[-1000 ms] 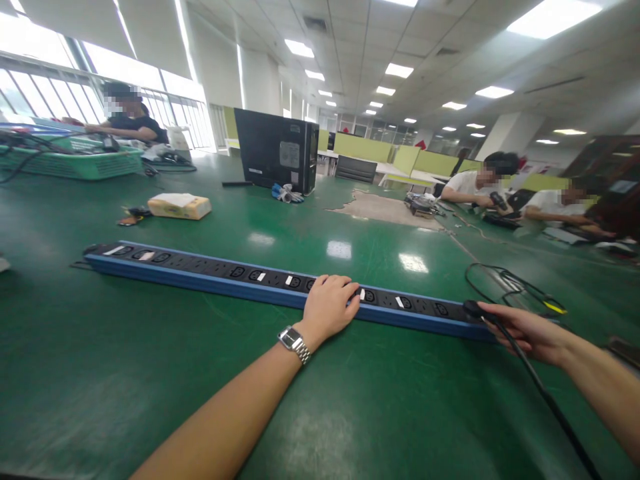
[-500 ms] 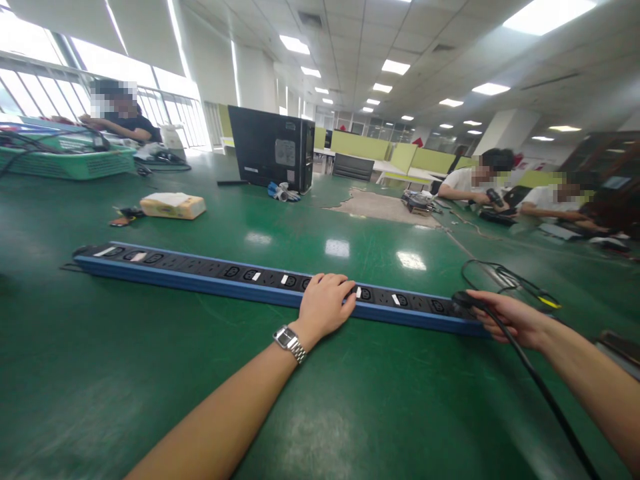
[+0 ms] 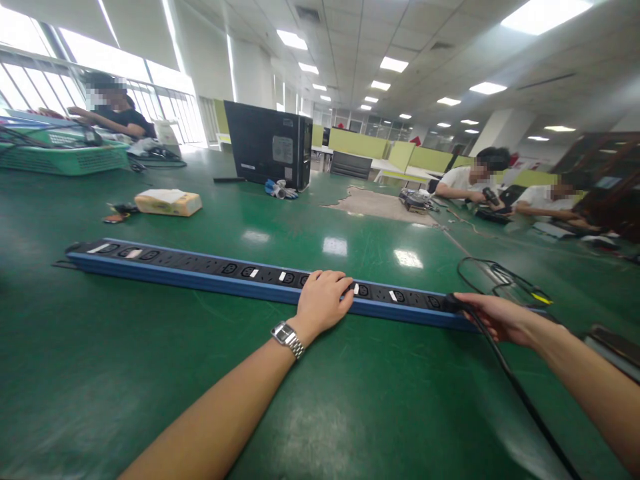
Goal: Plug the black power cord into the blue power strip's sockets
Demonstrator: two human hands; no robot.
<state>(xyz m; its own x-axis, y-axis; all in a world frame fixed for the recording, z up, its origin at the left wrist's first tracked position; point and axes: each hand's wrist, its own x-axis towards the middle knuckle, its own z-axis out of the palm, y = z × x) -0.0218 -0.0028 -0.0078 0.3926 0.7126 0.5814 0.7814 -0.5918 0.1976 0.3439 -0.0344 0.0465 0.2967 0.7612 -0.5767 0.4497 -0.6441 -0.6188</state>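
Observation:
A long blue power strip (image 3: pixel 250 289) with a row of black sockets lies across the green table, running from the left toward my right hand. My left hand (image 3: pixel 324 300), with a silver watch (image 3: pixel 288 339) on the wrist, rests over the strip's middle, its fingers bent over the far edge. At the strip's right end my right hand (image 3: pixel 493 317) grips a black plug (image 3: pixel 453 302) by its body. The plug sits against the top of the strip; whether it is fully in a socket, I cannot tell. Its black cable (image 3: pixel 515 380) runs down to the lower right.
Beyond the strip are a tissue pack (image 3: pixel 169 202), a black computer tower (image 3: pixel 267 145) and gloves (image 3: pixel 281 189). A green basket (image 3: pixel 65 159) stands far left. A coiled cable (image 3: pixel 500 275) lies behind my right hand. Several people work around the table's far sides.
My right hand has shifted slightly left along the strip with the plug. My left hand keeps its place on the strip. The whole view has moved a little.

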